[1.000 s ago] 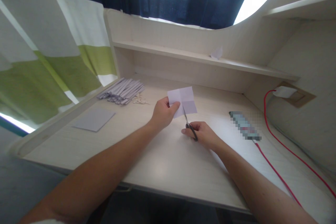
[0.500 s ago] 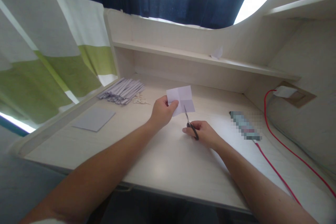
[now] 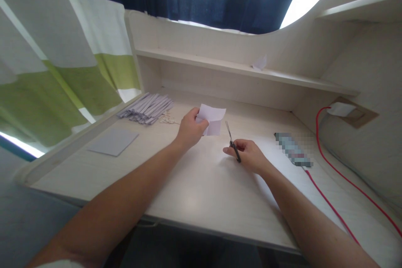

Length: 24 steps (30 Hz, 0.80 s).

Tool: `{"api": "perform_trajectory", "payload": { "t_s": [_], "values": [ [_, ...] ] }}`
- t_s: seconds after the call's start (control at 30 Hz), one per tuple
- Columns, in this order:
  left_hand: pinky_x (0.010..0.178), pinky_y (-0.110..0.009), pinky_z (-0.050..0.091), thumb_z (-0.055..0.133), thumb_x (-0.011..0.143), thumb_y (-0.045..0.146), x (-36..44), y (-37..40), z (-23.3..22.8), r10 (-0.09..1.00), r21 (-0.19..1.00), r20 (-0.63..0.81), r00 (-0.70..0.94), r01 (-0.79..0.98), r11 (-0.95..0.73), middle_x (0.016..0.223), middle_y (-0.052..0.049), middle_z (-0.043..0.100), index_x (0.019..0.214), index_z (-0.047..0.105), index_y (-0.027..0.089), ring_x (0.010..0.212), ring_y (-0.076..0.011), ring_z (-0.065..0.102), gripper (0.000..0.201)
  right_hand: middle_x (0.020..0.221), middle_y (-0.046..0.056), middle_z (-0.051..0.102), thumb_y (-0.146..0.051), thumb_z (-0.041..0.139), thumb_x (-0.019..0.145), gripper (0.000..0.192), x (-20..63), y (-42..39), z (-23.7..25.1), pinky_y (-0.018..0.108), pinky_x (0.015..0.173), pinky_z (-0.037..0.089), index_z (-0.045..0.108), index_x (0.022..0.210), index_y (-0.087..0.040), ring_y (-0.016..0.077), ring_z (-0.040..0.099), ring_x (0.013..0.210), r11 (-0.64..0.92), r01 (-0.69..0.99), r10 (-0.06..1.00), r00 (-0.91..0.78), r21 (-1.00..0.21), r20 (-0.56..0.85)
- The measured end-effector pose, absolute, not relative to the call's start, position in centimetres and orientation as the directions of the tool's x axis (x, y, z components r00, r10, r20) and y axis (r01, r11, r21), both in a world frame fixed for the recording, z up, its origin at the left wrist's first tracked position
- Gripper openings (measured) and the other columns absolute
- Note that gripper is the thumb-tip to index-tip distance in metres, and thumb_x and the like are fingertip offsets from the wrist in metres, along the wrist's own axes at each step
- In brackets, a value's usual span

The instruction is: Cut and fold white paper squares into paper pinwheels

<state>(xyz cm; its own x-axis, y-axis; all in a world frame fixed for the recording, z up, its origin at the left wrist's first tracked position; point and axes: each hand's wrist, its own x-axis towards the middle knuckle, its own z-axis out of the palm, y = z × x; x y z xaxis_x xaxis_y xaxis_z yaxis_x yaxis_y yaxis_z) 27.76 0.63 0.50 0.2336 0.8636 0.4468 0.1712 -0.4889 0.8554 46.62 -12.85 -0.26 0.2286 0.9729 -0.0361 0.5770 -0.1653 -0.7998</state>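
Note:
My left hand (image 3: pixel 190 127) pinches a small white creased sheet of paper (image 3: pixel 212 118) and holds it a little above the pale wooden desk (image 3: pixel 194 188). My right hand (image 3: pixel 249 155) grips a pair of black-handled scissors (image 3: pixel 231 141), blades pointing up and away, just right of the paper and apart from it. Both forearms reach in from the bottom of the view.
A pile of cut paper strips (image 3: pixel 146 109) and small scraps lie at the back left. A grey square sheet (image 3: pixel 113 141) lies at the left. A blurred device (image 3: pixel 293 150) with a red cable (image 3: pixel 333 207) lies at the right. A shelf (image 3: pixel 238 69) runs across the back.
The scissors have left the paper and moved right. My left hand has drawn the paper left and lowered it, so it now tilts flatter.

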Motion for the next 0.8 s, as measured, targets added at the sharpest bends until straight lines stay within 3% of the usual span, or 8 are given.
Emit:
{"api": "perform_trajectory", "payload": {
  "t_s": [0.2,0.33,0.47,0.63,0.8],
  "values": [
    [0.067,-0.026,0.042,0.059,0.088,0.025,27.7,-0.6,0.1,0.787,0.724,0.534,0.309,0.314,-0.615,0.082,-0.001,0.067,0.104,0.069,0.022,0.073,-0.0184,0.061,0.019,0.058,-0.002,0.054,-0.063,0.076,0.081,0.047,46.2,-12.7,-0.2,0.031,0.057,0.034,0.064,0.071,-0.019,0.0145,0.047,0.057,-0.054,0.384,0.949,0.306,-0.922,0.072],
    [0.072,-0.025,0.044,0.058,0.091,0.027,28.1,-1.9,-0.3,0.741,0.723,0.508,0.440,0.250,-0.644,0.088,-0.001,0.070,0.108,0.069,0.021,0.078,-0.0175,0.064,0.021,0.059,-0.001,0.059,-0.056,0.081,0.079,0.040,46.4,-12.5,-0.5,0.031,0.058,0.038,0.068,0.078,-0.019,0.0148,0.050,0.056,0.036,0.249,0.887,0.438,-0.968,0.145],
    [0.072,-0.024,0.046,0.060,0.089,0.028,28.5,-2.7,-0.2,0.735,0.777,0.474,0.485,0.161,-0.608,0.088,0.000,0.070,0.102,0.070,0.019,0.079,-0.0164,0.063,0.018,0.059,0.000,0.060,-0.048,0.084,0.079,0.038,46.8,-12.5,-0.8,0.031,0.059,0.037,0.064,0.064,-0.019,0.0140,0.050,0.058,0.084,0.234,0.882,0.434,-0.969,0.182],
    [0.069,-0.025,0.050,0.069,0.078,0.027,29.0,-2.4,0.4,0.815,0.928,0.332,0.475,-0.011,-0.371,0.085,-0.002,0.072,0.091,0.067,0.016,0.078,-0.0172,0.065,0.017,0.058,0.001,0.061,-0.042,0.085,0.078,0.037,47.0,-12.8,-0.7,0.031,0.060,0.036,0.065,0.058,-0.018,0.0140,0.050,0.058,0.120,0.225,0.886,0.416,-0.967,0.207],
    [0.066,-0.030,0.057,0.082,0.067,0.032,29.4,-1.8,0.1,0.817,0.975,0.128,0.562,-0.220,-0.002,0.093,-0.005,0.074,0.098,0.065,0.016,0.075,-0.0184,0.069,0.039,0.059,0.001,0.062,-0.041,0.085,0.078,0.037,47.1,-12.8,-0.7,0.031,0.061,0.039,0.065,0.057,-0.019,0.0150,0.051,0.060,0.155,0.222,0.872,0.426,-0.963,0.239]
  ]
}}
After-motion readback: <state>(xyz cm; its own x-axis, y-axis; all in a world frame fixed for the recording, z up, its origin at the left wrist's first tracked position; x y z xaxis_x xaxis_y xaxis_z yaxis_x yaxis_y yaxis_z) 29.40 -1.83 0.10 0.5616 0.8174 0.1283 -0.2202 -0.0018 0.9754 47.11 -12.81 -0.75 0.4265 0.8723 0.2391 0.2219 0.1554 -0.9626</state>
